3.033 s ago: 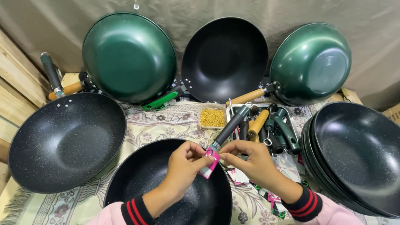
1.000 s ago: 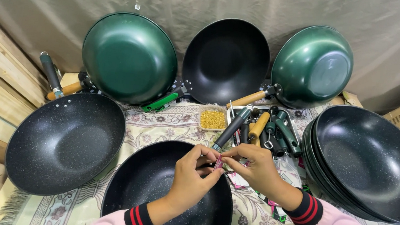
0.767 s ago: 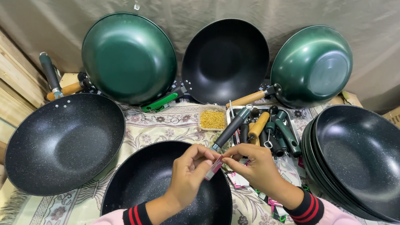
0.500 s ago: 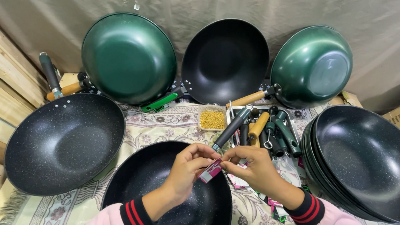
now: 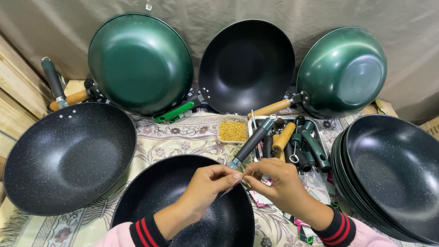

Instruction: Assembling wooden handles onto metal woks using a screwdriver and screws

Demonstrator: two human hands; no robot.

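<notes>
A black speckled wok [image 5: 184,226] with a dark handle [image 5: 251,142] lies on the patterned cloth in front of me. Over its far rim my left hand [image 5: 208,189] and my right hand [image 5: 277,184] meet, both pinching a small thin pinkish tag [image 5: 231,187] near where the handle joins the pan. The tag is mostly hidden by my fingertips. Both sleeves are pink with dark striped cuffs.
Another black wok [image 5: 68,155] sits at left, a stack of black woks [image 5: 405,177] at right. Two green woks [image 5: 140,63] [image 5: 343,71] and a black one [image 5: 248,65] lean on the back curtain. A tray of loose handles [image 5: 294,140] and a box of yellow bits [image 5: 233,131] lie mid-table.
My hands have stayed together at the wok's rim, fingers shifting slightly on the small tag. The pink tag shows less than three seconds ago. The pans have not moved.
</notes>
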